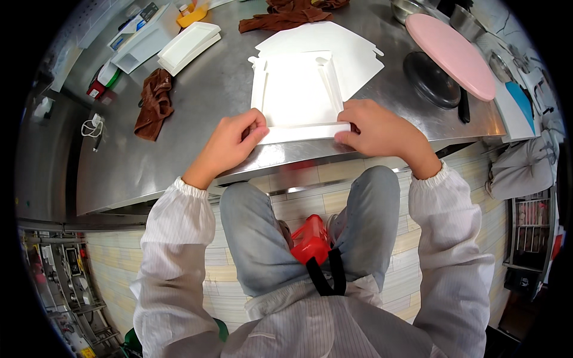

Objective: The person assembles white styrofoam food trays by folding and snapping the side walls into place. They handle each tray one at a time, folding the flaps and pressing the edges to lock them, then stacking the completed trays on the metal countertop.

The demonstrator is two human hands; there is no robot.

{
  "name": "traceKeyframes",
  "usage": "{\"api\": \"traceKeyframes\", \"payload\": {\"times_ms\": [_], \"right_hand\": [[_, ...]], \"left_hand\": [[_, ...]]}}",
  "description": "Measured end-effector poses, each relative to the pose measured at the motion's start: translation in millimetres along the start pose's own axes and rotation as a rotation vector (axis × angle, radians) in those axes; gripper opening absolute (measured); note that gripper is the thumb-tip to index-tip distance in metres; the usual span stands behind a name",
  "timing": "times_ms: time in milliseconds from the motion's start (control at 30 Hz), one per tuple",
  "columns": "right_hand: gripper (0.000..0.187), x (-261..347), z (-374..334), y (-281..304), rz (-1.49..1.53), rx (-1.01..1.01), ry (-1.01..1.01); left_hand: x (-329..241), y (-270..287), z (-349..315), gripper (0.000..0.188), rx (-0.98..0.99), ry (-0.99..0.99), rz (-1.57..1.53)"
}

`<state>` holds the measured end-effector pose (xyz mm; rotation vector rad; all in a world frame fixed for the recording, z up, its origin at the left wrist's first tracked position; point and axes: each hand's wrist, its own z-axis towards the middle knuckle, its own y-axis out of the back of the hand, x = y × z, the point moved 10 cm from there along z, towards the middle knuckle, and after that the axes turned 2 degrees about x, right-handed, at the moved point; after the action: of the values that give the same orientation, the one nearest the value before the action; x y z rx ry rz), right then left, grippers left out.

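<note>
A white cardboard box (292, 89), partly folded into a shallow tray, lies at the near edge of the steel table. Its near wall stands up and faces me. My left hand (239, 136) grips that wall's left corner between thumb and curled fingers. At the right corner, my right hand (373, 128) pinches the same wall, its thumb low on the front. Behind the box and partly under it are flat white cardboard sheets (355, 56) with cut tabs.
Brown cloths (154, 104) lie at left, near stacked white trays (190, 46) and a white bin (143, 45). To the right are a black pan (431, 79), a pink round board (450, 53) and metal bowls (409, 8). A red container (310, 240) sits below, between my legs.
</note>
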<state>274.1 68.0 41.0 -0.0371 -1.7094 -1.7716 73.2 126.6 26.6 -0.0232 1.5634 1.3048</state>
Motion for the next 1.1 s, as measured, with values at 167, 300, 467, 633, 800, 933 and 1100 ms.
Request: {"api": "traceKeyframes", "payload": {"times_ms": [167, 300, 467, 633, 800, 933, 1100], "right_hand": [[0.027, -24.8, 13.7, -10.2, 0.082, 0.186, -0.166], [0.024, -17.7, 15.3, -12.0, 0.038, 0.264, -0.269], [0.014, -24.9, 16.9, -12.5, 0.235, 0.261, -0.367], [0.015, -20.1, 11.2, -11.3, 0.257, 0.272, -0.377], [0.025, 14.3, -18.7, -3.5, -0.035, -0.071, -0.091], [0.022, 20.6, -31.2, -5.7, -0.298, -0.338, 0.020], [0.021, 21.6, -26.1, -8.7, -0.272, -0.314, 0.014]], "left_hand": [[-0.5, -1.3, 4.1, 0.012, 0.019, 0.030, -0.006], [6.2, -4.6, 8.6, 0.011, 0.067, 0.036, -0.010], [-1.2, -5.2, 15.8, 0.014, 0.140, 0.052, 0.069], [1.0, -6.8, 18.0, 0.014, 0.145, 0.072, 0.064], [3.2, -4.2, 13.6, 0.014, 0.115, 0.081, 0.034], [-3.6, -5.5, 15.4, 0.014, 0.121, 0.047, 0.041], [-2.3, -5.5, 10.9, 0.014, 0.088, 0.044, 0.022]]}}
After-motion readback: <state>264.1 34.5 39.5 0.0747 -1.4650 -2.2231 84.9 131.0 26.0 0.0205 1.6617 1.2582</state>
